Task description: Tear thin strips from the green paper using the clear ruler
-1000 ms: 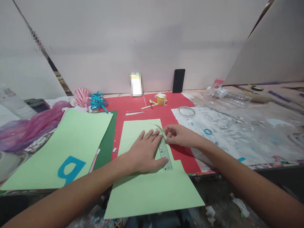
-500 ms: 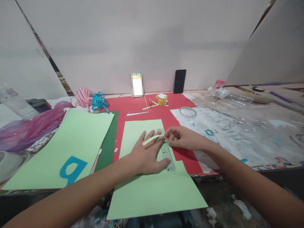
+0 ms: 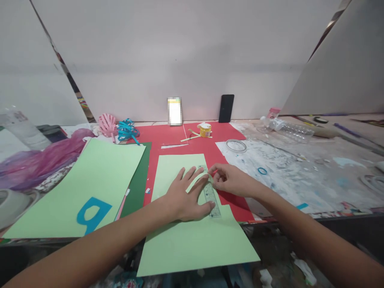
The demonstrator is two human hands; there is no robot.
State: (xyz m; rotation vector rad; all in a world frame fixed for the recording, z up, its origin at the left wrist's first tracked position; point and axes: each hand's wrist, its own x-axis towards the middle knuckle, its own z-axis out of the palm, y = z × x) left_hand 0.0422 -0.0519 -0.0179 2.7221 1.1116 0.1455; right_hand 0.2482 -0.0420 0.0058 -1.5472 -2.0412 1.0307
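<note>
Left hand point(image 3: 186, 204), fingers spread, is laid flat over a clear, rectangular plastic ruler point(image 3: 212, 204) on a pale-green, cut paper sheet point(image 3: 195, 250), whose near end is extended past the counter point(image 3: 333, 182). By the right hand point(image 3: 231, 180), a narrow, curved, pale-green paper strip point(image 3: 196, 180) is pinched at the ruler's right side, its other end arched across the left fingers. On red paper point(image 3: 169, 134) behind, a small, round, yellow, white-topped jar point(image 3: 205, 132) is seen; its contents are hidden. At right, a clear, ribbed plastic bottle point(image 3: 295, 130) is laid on its side, contents indiscernible.
</note>
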